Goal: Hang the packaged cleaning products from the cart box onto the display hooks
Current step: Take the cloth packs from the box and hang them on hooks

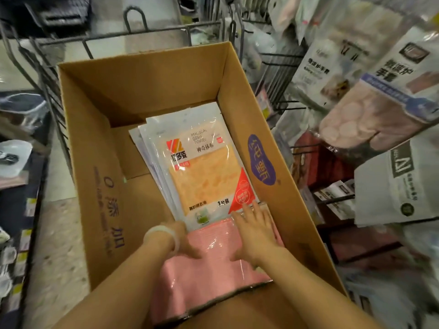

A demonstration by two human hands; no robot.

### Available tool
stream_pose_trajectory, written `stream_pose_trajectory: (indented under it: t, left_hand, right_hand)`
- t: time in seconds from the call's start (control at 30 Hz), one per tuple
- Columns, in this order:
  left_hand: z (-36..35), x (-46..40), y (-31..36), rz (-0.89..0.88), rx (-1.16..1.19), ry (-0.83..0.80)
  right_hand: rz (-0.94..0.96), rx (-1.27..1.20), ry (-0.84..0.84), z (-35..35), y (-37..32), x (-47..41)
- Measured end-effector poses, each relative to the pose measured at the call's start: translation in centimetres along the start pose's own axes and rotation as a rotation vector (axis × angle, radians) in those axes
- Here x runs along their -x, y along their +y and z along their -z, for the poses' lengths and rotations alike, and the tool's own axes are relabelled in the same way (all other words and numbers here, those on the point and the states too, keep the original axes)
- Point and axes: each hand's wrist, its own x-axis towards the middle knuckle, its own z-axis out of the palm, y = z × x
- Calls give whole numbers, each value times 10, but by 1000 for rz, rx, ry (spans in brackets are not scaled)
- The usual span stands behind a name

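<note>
Open cardboard box (152, 91) fills centre of frame, sitting inside a wire cart (133, 36) whose bars show along the upper left and top. Purple print on the box's left inner wall and a purple oval mark on its right wall.

Right side of frame: display hooks (280, 55) carrying hanging packets, incl. white packets of microwave mitts (370, 96) tilted into view at upper right; more white and dark packets lower right, blurred.

Left edge of frame: shelf stock, too blurred to name.

Inside box, centre: stack of dish towel packets (202, 162), lying flat on the box floor, fanned slightly to the left; top one clear plastic with an orange cloth, red corner label, white header.

Nearer the bottom of frame, still in the box: stack of pink cloth packets (209, 274) in clear wrap, its far edge overlapping the orange stack's near end.

Left hand (183, 241) at the pink stack's left far corner, pale bangle (161, 233) on the wrist; fingers tucked down past the stack edge, hidden, grip cannot be told. Right hand (254, 231) lies palm down on the pink stack's far right part, fingers straight and spread, tips reaching the red corner of the orange packet.
</note>
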Motion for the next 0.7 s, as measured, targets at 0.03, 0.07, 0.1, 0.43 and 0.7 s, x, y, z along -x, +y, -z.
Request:
stream_pose_trajectory:
  t: [0.03, 0.07, 0.1, 0.43, 0.7]
  left_hand:
    - [-2, 1, 2, 13, -4, -5]
    - [-7, 4, 6, 27, -6, 5]
    - [-15, 7, 10, 42, 18, 21]
    - [-55, 32, 8, 12, 59, 156]
    - [-51, 25, -3, -68, 165, 30]
  right_hand:
    - [0, -2, -2, -2, 1, 1]
    - [-3, -9, -2, -3, 2, 3]
    - [-4, -18, -2, -5, 4, 5]
    - [71, -3, 0, -14, 11, 21]
    - [98, -12, 2, -6, 17, 31]
